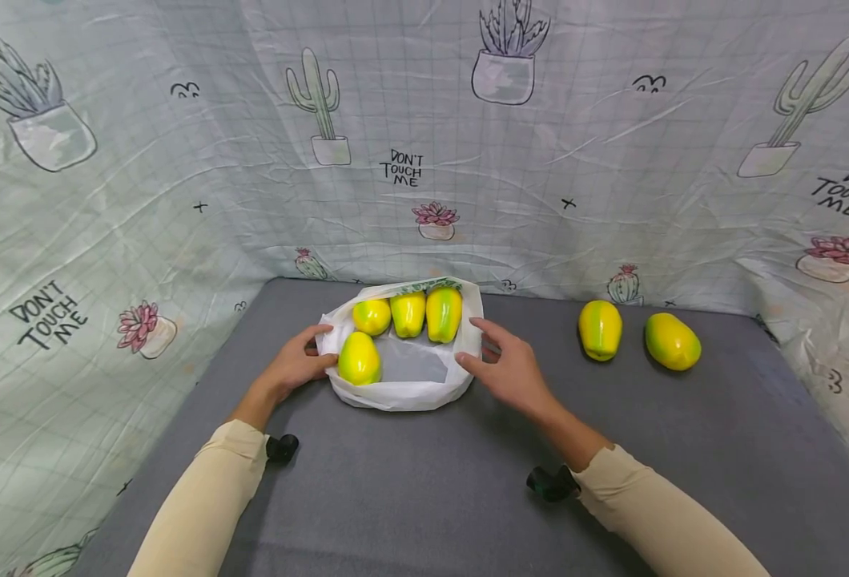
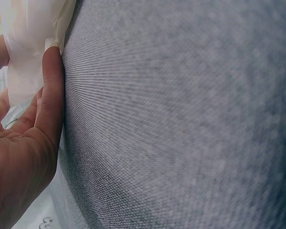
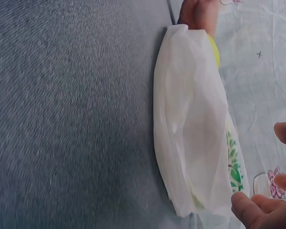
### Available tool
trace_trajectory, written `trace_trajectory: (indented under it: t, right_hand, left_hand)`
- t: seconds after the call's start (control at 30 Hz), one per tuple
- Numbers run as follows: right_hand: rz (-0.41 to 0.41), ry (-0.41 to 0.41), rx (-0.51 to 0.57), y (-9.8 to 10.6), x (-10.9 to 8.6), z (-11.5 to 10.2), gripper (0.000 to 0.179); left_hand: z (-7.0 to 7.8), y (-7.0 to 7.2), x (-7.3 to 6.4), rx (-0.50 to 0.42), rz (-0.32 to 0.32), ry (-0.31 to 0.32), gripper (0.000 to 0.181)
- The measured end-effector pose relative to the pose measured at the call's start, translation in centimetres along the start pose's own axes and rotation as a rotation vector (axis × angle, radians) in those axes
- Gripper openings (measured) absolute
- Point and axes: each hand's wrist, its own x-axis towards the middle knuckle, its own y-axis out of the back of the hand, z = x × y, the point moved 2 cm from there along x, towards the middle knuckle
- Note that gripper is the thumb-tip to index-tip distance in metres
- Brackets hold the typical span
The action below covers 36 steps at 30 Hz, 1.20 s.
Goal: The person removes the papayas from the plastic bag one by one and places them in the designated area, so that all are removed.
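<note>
A white plastic bag [image 1: 396,397] with a wide mouth lies on the grey table, holding several glossy yellow-green fruits [image 1: 360,359]. My left hand [image 1: 298,365] touches the bag's left side, its thumb straight against the plastic in the left wrist view. At the opposite side, my right hand [image 1: 511,369] has thumb and fingers spread apart at the rim, with nothing between them. Green leaf print [image 3: 234,164] shows on the bag's far wall in the right wrist view. Two more fruits, one upright-looking [image 1: 601,330] and one tilted [image 1: 673,341], lie to the right of the bag.
The grey cloth-covered table [image 1: 410,489] meets a wrinkled curtain [image 1: 576,144] with cactus prints at the back and both sides. Dark wrist devices [image 1: 554,484] protrude near both cream sleeves [image 1: 662,505].
</note>
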Motion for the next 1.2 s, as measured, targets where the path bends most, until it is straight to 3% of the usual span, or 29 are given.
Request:
trace_trajectory:
  t: [0.53, 1.0, 1.2]
  right_hand:
    - [-0.020, 0.086, 0.090, -3.9, 0.6, -1.3, 0.063]
    - [-0.066, 0.003, 0.140, -7.1, 1.9, -2.0, 0.066]
    - [-0.092, 0.027, 0.126, -9.0, 2.7, -2.1, 0.065]
  left_hand:
    - [-0.3, -0.1, 0.0, -0.020, -0.004, -0.008, 0.072]
    - [-0.4, 0.0, 0.1, 0.012, 0.007, -0.004, 0.072]
    - [-0.2, -0.3, 0.0, 0.002, 0.008, -0.013, 0.071]
